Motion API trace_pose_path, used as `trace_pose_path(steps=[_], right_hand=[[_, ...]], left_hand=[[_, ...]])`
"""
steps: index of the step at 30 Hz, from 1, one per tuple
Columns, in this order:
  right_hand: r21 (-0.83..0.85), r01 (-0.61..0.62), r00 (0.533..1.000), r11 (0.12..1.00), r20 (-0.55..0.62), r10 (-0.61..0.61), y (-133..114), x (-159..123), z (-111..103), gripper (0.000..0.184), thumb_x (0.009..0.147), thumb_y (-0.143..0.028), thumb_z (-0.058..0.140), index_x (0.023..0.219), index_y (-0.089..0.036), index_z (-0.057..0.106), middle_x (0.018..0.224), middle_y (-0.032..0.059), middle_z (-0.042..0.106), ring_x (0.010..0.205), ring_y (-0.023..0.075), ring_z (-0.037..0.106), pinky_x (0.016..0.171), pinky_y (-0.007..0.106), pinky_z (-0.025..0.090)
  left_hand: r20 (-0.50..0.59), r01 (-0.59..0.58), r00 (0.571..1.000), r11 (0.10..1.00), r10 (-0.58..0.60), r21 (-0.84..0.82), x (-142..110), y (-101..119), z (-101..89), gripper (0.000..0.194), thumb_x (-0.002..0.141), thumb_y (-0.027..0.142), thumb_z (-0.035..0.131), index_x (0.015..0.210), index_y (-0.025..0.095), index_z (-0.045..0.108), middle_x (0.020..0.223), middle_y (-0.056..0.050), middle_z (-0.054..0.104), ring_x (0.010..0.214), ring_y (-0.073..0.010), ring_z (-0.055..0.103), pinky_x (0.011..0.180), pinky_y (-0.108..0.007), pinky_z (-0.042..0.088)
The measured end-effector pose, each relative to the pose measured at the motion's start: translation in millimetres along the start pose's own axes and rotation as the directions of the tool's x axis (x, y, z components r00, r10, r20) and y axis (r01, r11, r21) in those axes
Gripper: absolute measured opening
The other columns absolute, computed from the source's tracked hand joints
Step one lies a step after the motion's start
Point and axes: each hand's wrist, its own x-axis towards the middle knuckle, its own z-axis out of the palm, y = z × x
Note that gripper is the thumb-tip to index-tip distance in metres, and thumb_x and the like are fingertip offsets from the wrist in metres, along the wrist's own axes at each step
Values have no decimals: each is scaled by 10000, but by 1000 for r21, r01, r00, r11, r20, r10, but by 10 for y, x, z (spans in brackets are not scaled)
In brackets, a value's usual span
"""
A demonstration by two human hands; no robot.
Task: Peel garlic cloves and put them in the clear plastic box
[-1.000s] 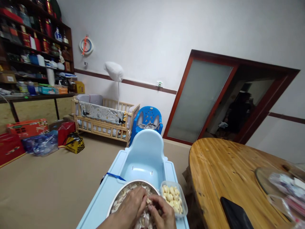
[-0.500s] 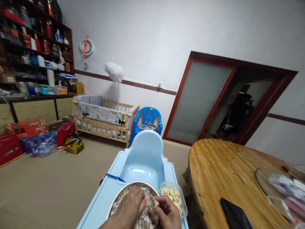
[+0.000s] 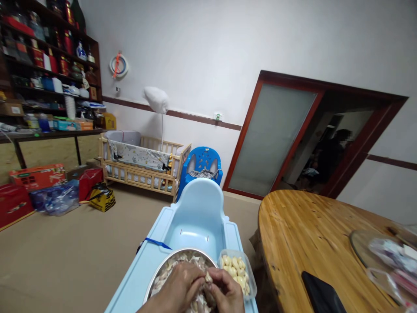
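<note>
My left hand and my right hand meet over the right side of a steel bowl. Between their fingertips is a small, pale garlic clove, with both hands closed on it. Unpeeled garlic and loose papery skins fill the bowl, partly hidden by my hands. Against its right side stands a clear plastic container of peeled garlic cloves. Bowl and container rest on a light blue child's high chair.
On the right, a wooden table carries a black phone and plastic packages. Behind the high chair are a blue plastic chair and a wooden crib. A person is in the doorway.
My left hand has shifted right and up to meet my right hand at the clove. My right hand has moved slightly left. The person in the doorway has changed posture.
</note>
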Motion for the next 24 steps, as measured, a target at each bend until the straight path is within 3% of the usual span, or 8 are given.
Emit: trace_pose_path(steps=[8,15,24], right_hand=[[-95,68,998,993,0,-68,28,-5,14,145,698,-174,633,794,-215,733,863,82,742,796,232,690,713,307,551],[-212,216,976,953,53,-209,-12,16,1,209,731,-104,573,832,-221,715,863,66,744,782,213,697,706,275,553],[-365,321,947,874,95,-308,152,-15,-28,228,734,-91,600,895,-215,704,893,83,748,785,222,708,700,261,567]], left_hand=[[-75,12,997,1000,-13,-11,3,-28,32,218,762,90,474,675,153,664,663,-59,707,595,-183,651,543,-215,411],[-123,-23,992,999,18,-44,44,17,-36,271,776,99,428,594,151,622,593,-48,682,530,-151,619,504,-200,380],[-111,14,994,1000,-13,10,50,-40,15,266,771,132,431,550,156,578,565,-46,656,510,-153,593,481,-222,333]])
